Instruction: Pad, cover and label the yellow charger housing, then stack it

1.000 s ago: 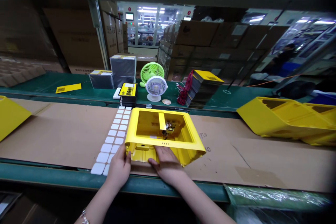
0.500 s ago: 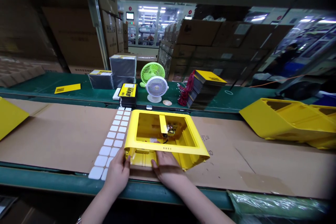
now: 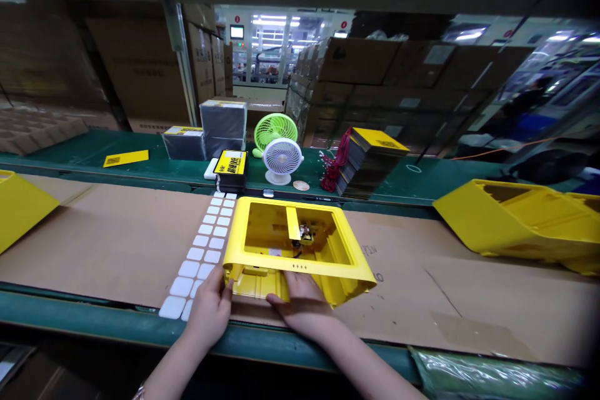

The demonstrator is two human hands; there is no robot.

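Note:
A yellow plastic housing point(image 3: 300, 260) lies on the cardboard-covered bench, its open side toward me and a rectangular window in its top. Through the window I see a small circuit part with wires point(image 3: 305, 234) and a whitish patch on the inner floor. My left hand point(image 3: 213, 303) is closed on the housing's near left edge, thumb and fingers gripping it. My right hand point(image 3: 302, 303) reaches into the open side, palm down over the inner floor. Its thumb is stretched apart to the left; the fingertips are hidden behind the front rim.
White square stickers point(image 3: 189, 269) run in two rows left of the housing. More yellow housings point(image 3: 520, 219) lie at right, another yellow piece point(image 3: 23, 209) at left. On the green shelf stand a white fan point(image 3: 282, 157), a green fan point(image 3: 269, 128) and a card stack point(image 3: 370, 162).
My right hand has drawn back slightly toward me inside the housing, and its thumb has moved a little left. My left hand keeps its grip. The whole view has shifted slightly.

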